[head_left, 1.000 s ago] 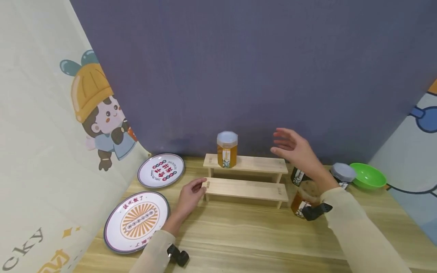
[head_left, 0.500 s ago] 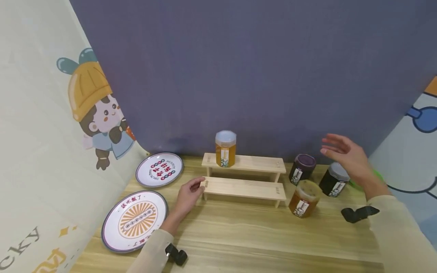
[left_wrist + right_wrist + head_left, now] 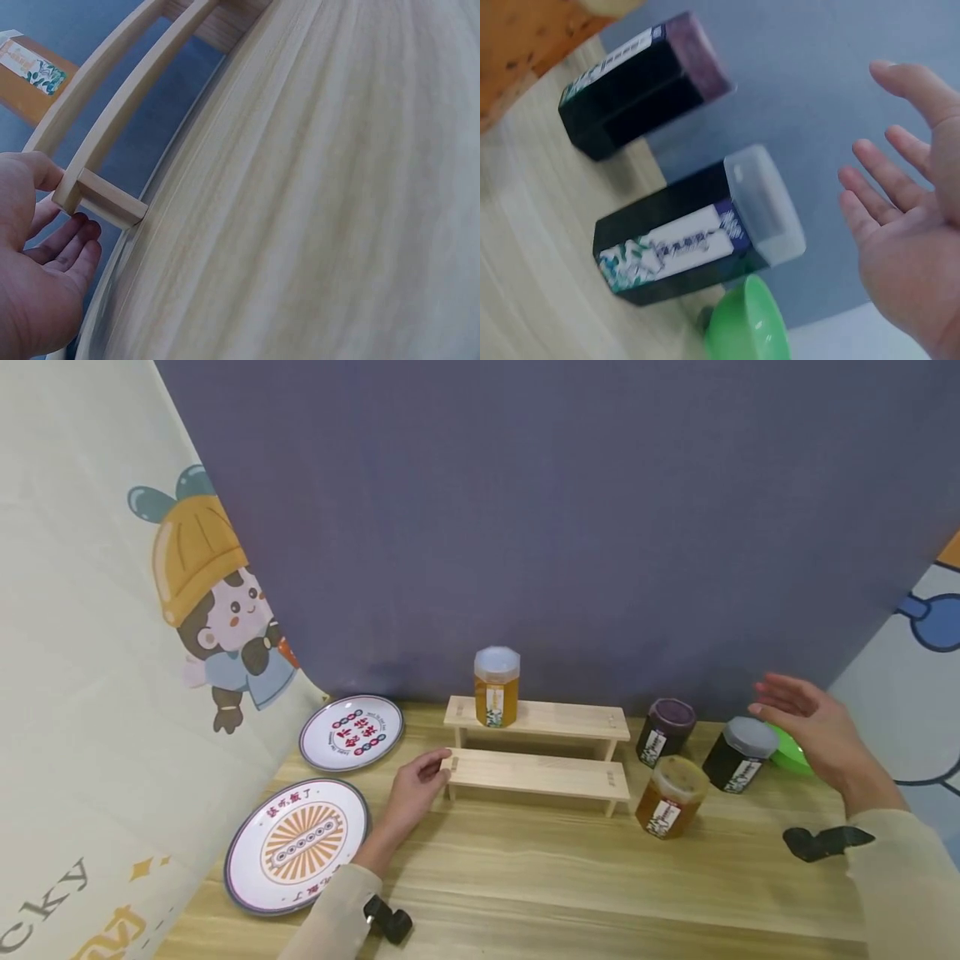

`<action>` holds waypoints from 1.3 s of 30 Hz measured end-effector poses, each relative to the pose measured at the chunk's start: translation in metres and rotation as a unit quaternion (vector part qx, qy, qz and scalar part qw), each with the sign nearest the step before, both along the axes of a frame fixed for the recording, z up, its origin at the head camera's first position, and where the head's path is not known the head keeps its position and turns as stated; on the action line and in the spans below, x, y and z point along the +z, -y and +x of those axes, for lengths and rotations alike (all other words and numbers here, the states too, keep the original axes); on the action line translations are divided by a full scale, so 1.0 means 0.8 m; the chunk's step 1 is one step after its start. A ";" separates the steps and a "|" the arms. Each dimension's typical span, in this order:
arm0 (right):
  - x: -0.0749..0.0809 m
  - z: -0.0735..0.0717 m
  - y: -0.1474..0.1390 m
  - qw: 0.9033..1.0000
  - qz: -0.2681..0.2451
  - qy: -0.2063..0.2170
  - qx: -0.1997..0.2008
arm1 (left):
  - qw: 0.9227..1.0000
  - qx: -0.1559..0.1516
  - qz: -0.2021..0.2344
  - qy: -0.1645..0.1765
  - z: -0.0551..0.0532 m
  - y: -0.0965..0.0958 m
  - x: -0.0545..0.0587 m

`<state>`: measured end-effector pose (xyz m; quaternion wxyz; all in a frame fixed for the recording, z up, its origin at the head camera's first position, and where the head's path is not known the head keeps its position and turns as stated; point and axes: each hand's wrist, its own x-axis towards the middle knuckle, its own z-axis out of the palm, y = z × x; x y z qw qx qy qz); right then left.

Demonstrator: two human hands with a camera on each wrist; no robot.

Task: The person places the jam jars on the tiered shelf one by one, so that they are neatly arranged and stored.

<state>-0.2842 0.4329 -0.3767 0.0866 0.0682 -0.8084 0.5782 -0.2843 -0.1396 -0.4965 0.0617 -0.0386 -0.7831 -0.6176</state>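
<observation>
My left hand (image 3: 415, 791) holds the left end of the lower step of a two-step wooden stand (image 3: 536, 775); in the left wrist view the board's end (image 3: 69, 196) lies between its fingers. On the upper step, a jar of amber honey (image 3: 497, 687) with a pale lid stands toward the left. My right hand (image 3: 817, 727) hovers with nothing in it, fingers apart, beyond a dark jar with a grey-white lid (image 3: 697, 232). Left of that are a dark jar with a purple lid (image 3: 665, 732) and an amber jar (image 3: 671, 797), all on the table.
A green bowl (image 3: 791, 753) sits at the right, partly hidden by my right hand. Two patterned plates, a smaller one (image 3: 351, 732) and a larger one (image 3: 297, 847), lie on the left. A grey-blue panel (image 3: 555, 527) rises behind the table.
My right hand has moved from beside the upper step to the right, past the jars, uncovering them. My left hand stays at the stand's end.
</observation>
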 end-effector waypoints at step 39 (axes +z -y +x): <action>-0.087 0.005 -0.018 0.988 0.124 0.086 -0.011 | 1.000 -0.001 -0.003 0.003 0.001 0.000 0.002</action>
